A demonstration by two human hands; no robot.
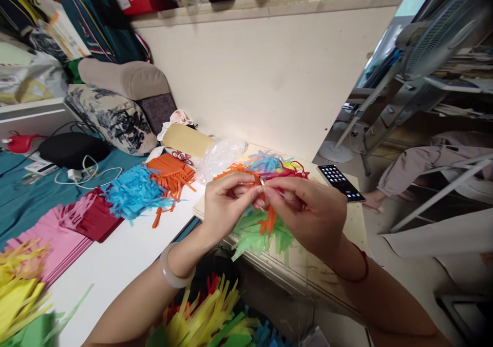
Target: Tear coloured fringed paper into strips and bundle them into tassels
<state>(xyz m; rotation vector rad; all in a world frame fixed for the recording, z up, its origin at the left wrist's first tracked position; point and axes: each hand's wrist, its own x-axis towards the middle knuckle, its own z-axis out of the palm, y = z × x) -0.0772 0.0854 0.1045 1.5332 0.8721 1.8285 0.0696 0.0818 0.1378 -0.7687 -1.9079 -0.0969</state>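
Note:
My left hand [225, 203] and my right hand [308, 211] meet over a small table, pinching an orange paper strip [267, 223] between their fingertips. A thin metal pin or needle [262, 182] shows where the fingers meet. Green fringed paper [250, 234] lies right under the hands, with blue and red strips [269, 165] just behind. A pale bangle sits on my left wrist, a red cord on the right.
Stacks of fringed paper lie at left: orange [171, 172], blue [133, 190], dark red [98, 216], pink [54, 236], yellow [17, 285]. A phone [341, 181] rests on the table's right corner. A fan [431, 39] and a seated person's legs [419, 170] are at right.

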